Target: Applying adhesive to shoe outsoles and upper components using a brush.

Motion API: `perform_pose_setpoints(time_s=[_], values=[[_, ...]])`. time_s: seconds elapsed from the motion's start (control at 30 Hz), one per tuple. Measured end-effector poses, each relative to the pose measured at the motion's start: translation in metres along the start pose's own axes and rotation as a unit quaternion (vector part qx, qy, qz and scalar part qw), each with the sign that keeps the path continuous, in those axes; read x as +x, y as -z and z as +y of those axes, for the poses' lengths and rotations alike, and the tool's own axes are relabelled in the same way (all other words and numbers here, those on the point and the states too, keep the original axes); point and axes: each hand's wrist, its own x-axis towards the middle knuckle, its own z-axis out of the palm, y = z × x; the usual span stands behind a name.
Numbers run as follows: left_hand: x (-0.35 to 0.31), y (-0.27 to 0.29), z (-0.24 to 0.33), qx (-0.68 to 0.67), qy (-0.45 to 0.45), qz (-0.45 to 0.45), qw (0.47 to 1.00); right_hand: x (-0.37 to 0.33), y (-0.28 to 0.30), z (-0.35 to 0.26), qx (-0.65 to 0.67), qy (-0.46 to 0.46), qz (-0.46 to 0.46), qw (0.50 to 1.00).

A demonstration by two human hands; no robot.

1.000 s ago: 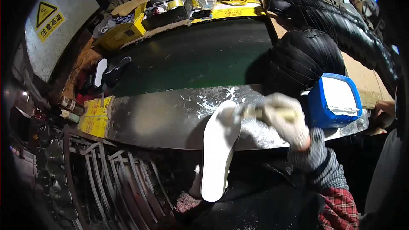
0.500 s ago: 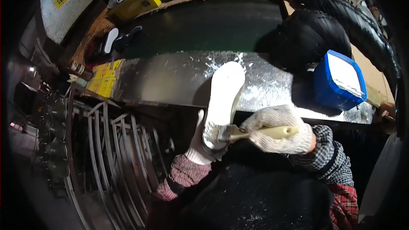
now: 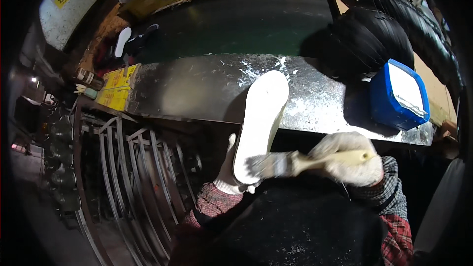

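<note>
My left hand [image 3: 228,171], in a pale glove, grips the near end of a white shoe sole [image 3: 263,111] from the left and below. Its far end reaches over the metal strip, broad white face up; whether an upper is attached underneath is hidden. In a knitted glove, my right hand [image 3: 352,160] is closed round the pale handle of a flat paintbrush [image 3: 293,164]. The brush lies nearly level, its whitish bristles touching the near end of the sole. A blue tub [image 3: 399,96] of white liquid stands to the right on the metal strip.
A metal strip [image 3: 187,86] with white splashes edges the dark green conveyor belt [image 3: 221,24]. Another white-soled shoe [image 3: 122,42] lies at far left. Black plastic-wrapped bundles [image 3: 369,39] sit at right. Below left stands a metal rack [image 3: 116,167]; a yellow box [image 3: 150,2] is behind.
My right hand and the brush have shifted right, so the bristles now lie across the sole's near right edge. The grey smear at that end now looks white. The view has shifted slightly.
</note>
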Motion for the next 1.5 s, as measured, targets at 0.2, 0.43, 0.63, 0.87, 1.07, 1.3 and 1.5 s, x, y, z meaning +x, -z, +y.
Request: perform_pose_setpoints(time_s=[0.2, 0.43, 0.63, 0.87, 1.07, 1.3, 1.5], values=[[0.000, 0.039, 0.024, -0.030, 0.148, -0.261, 0.953, 0.051, 0.063, 0.034, -0.158, 0.035, 0.153, 0.975], [0.003, 0.073, 0.031, -0.026, 0.157, -0.211, 0.964, 0.080, 0.067, 0.018, -0.483, 0.167, 0.044, 0.858], [-0.001, 0.067, 0.019, -0.009, 0.117, -0.236, 0.965, 0.045, 0.056, -0.011, -0.511, 0.198, -0.033, 0.836], [-0.006, 0.020, 0.016, 0.093, 0.047, -0.253, 0.962, 0.102, 0.025, -0.017, -0.539, 0.268, -0.146, 0.785], [-0.001, -0.022, 0.040, 0.201, -0.088, 0.024, 0.975, 0.073, -0.015, -0.043, -0.461, 0.320, -0.207, 0.801], [0.031, -0.081, 0.133, 0.183, -0.182, 0.185, 0.948, 0.073, -0.005, -0.035, -0.455, 0.267, -0.093, 0.844], [0.075, -0.012, 0.313, -0.014, -0.278, -0.054, 0.959, 0.013, 0.061, -0.026, -0.431, 0.172, 0.102, 0.880]])
